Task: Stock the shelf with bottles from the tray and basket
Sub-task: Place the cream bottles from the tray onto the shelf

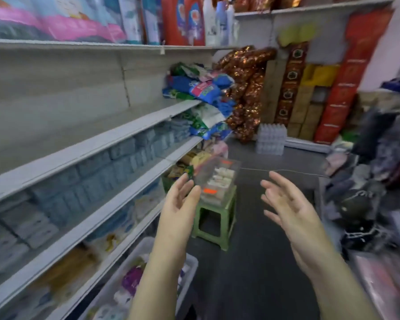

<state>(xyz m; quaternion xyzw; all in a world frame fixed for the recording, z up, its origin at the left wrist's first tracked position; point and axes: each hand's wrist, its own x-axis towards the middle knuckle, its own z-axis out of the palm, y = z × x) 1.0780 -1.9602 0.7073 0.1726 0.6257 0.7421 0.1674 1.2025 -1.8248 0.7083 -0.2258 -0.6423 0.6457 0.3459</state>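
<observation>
Both hands are up in front of the person, and both hold nothing. The left hand [180,204] is wide open with straight fingers, palm turned to the right. The right hand [286,204] is open too, its fingers spread and a little bent, palm turned to the left.

Between and behind them a see-through plastic tray [202,175] sits on a small green plastic stool [229,227]. Small white bottles [222,176] stand inside the tray. The left fingertips look close to the tray's near corner, but I cannot tell if they touch.

A white plastic basket [191,262] sits low on the left with blurry purple and white things in it. The long grey metal shelf [79,148] runs along the left side.
</observation>
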